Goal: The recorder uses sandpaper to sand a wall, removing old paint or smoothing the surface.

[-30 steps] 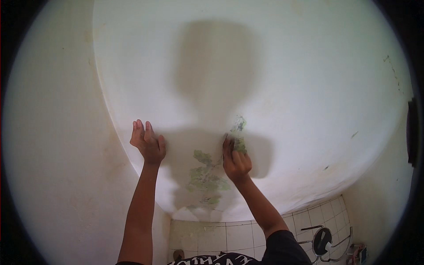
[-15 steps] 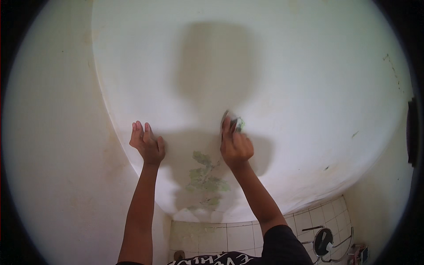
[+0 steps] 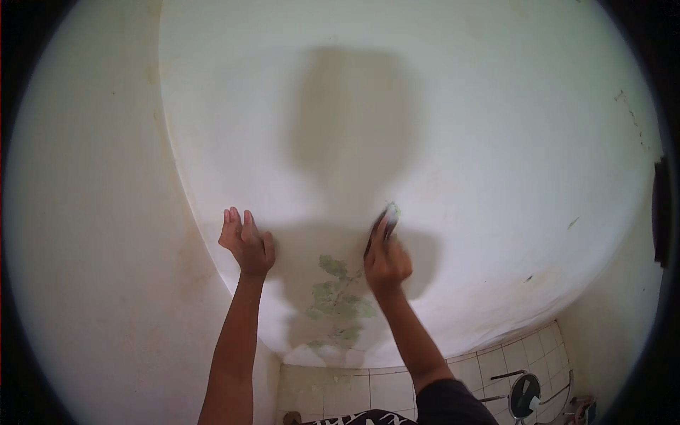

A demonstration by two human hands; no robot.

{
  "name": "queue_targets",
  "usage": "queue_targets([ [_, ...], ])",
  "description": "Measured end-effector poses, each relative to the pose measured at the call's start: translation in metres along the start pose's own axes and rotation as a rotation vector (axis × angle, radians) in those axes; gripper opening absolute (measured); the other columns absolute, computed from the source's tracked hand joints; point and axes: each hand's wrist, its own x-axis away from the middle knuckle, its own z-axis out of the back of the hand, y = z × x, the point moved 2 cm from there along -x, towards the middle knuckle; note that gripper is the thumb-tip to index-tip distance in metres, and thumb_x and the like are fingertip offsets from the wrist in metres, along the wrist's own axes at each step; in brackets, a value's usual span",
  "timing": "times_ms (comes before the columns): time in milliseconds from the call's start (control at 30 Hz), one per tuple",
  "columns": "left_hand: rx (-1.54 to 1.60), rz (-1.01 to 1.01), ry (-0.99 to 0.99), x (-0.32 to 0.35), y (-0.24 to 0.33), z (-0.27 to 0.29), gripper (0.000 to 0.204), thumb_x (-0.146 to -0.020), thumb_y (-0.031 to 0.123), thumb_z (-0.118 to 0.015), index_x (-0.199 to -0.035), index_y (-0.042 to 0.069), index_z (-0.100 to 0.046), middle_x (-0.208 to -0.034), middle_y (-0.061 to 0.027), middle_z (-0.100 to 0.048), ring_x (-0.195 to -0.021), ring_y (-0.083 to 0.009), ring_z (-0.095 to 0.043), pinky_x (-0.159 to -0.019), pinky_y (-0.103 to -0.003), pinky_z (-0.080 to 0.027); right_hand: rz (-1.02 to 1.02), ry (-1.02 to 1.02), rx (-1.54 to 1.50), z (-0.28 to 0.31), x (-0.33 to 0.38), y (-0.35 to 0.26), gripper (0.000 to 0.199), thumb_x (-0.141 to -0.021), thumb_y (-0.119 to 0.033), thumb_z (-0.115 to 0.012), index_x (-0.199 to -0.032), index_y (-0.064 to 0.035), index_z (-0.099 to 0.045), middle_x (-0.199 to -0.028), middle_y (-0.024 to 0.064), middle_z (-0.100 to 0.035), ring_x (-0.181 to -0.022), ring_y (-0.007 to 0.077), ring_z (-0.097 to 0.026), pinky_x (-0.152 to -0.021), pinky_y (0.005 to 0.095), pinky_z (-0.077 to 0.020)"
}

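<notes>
White tiled floor point(image 3: 397, 389) lies below, beneath a pale wall point(image 3: 460, 142) stained with a greenish patch point(image 3: 336, 297). Left hand point(image 3: 246, 244) presses flat and open against the wall; right hand point(image 3: 384, 258) grips a small scrubbing pad point(image 3: 388, 216), held against the wall just above and right of the patch.
</notes>
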Motion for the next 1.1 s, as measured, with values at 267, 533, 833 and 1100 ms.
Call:
queue_targets([
  [267,0.027,0.008,0.012,0.005,0.001,-0.007,0.060,-0.088,0.018,-0.055,-0.143,0.000,-0.040,-0.147,-0.0258,-0.035,-0.137,-0.0462,-0.029,-0.110,-0.051,-0.030,0.024,0.195,0.015,-0.008,-0.068,0.016,0.032,-0.087,-0.001,-0.061,-0.118,-0.0010,-0.070,-0.063,0.0041,-0.048,-0.049,0.0170,-0.046,-0.044,0.0293,-0.0379],
  [533,0.030,0.009,0.035,0.006,-0.004,-0.003,0.058,-0.092,0.021,-0.054,-0.144,0.000,-0.039,-0.147,-0.0264,-0.034,-0.137,-0.0461,-0.029,-0.110,-0.051,-0.029,0.113,0.047,0.001,-0.006,0.000,-0.005,0.031,-0.086,-0.005,-0.067,-0.117,-0.0028,-0.072,-0.064,0.0052,-0.053,-0.047,0.0163,-0.047,-0.044,0.0297,-0.0396],
  [833,-0.013,0.002,0.012,0.002,-0.001,0.000,0.059,-0.091,0.020,-0.054,-0.144,0.000,-0.039,-0.147,-0.0268,-0.034,-0.137,-0.0459,-0.030,-0.110,-0.051,-0.029,0.041,0.035,-0.067,-0.009,0.023,0.007,0.030,-0.087,-0.006,-0.067,-0.116,-0.0005,-0.071,-0.061,0.0043,-0.047,-0.047,0.0184,-0.044,-0.044,0.0313,-0.0364],
  [1100,-0.029,0.002,0.003,0.002,0.000,0.003,0.060,-0.089,0.019,-0.054,-0.144,0.001,-0.039,-0.149,-0.0250,-0.035,-0.136,-0.0461,-0.033,-0.107,-0.050,-0.028,0.039,0.005,-0.005,-0.004,0.034,0.008,0.031,-0.086,-0.006,-0.068,-0.116,-0.0011,-0.071,-0.067,0.0047,-0.058,-0.050,0.0176,-0.051,-0.045,0.0291,-0.0390],
])
